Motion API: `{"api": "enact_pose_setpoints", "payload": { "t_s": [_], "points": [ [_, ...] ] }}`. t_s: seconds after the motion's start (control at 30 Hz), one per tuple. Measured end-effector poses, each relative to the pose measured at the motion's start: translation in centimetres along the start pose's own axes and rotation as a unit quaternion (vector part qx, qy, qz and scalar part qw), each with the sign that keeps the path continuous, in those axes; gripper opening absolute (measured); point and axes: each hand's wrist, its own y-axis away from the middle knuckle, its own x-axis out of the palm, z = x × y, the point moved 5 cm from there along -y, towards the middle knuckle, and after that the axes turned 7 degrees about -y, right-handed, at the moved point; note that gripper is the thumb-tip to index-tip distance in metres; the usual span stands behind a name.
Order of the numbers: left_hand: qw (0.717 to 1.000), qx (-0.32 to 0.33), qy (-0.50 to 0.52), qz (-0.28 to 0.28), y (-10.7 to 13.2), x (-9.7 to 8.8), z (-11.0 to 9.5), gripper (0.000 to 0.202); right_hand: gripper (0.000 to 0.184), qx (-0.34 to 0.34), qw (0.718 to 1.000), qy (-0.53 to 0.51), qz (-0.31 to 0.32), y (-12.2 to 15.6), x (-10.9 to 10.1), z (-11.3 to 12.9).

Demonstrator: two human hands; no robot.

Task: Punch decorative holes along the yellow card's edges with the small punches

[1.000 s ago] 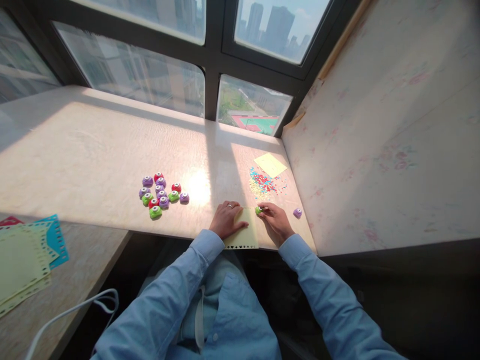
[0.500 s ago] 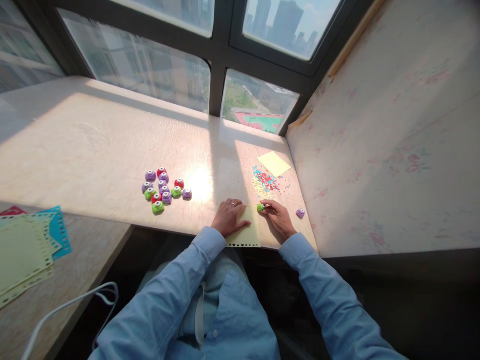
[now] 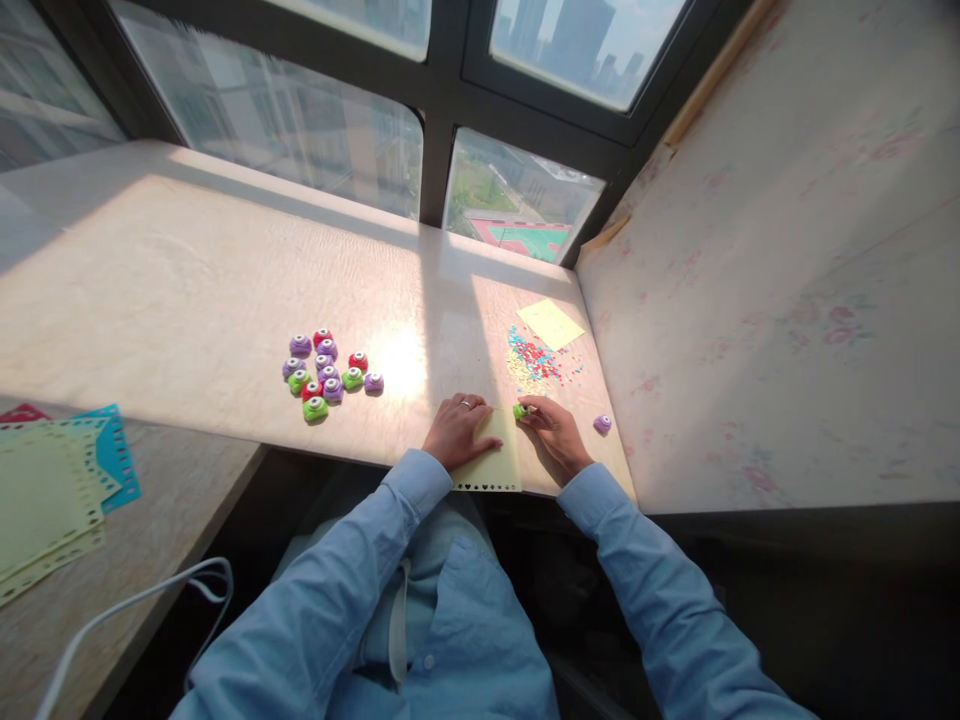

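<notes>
A pale yellow sheet of paper [image 3: 491, 468] lies at the front edge of the ledge, with a row of small punched shapes along its near side. My left hand [image 3: 459, 432] rests flat on the sheet, thumb spread to the right. Between the fingers of my right hand [image 3: 556, 436] is a small green craft punch [image 3: 520, 411], at the sheet's upper right edge. Whether the paper sits inside the punch's slot is too small to tell. To the right of that hand stands a purple craft punch [image 3: 602, 425].
Several purple, red and green punches [image 3: 327, 376] stand grouped on the left. Colourful paper confetti [image 3: 534, 360] lies beyond my right hand, beside a yellow paper piece [image 3: 551, 324]. Punched sheets [image 3: 49, 490] and a white cable [image 3: 142, 600] are at far left. A papered wall [image 3: 780, 300] bounds the right.
The view has shifted very slightly. Both hands keep their places, the left on the paper and the right on the green craft punch.
</notes>
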Motion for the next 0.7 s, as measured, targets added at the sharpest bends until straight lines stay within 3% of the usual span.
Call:
{"api": "enact_pose_setpoints", "payload": {
  "t_s": [0.43,0.7],
  "points": [
    [1.0,-0.002,-0.002,0.004,0.0,0.0,0.0,0.045,0.03,-0.021,0.998,0.039,0.046,-0.7,1.1,1.1],
    [1.0,-0.002,-0.006,0.006,0.1,0.0,-0.1,0.047,0.037,0.021,0.998,0.038,0.038,-0.9,0.8,0.9]
  ]
}}
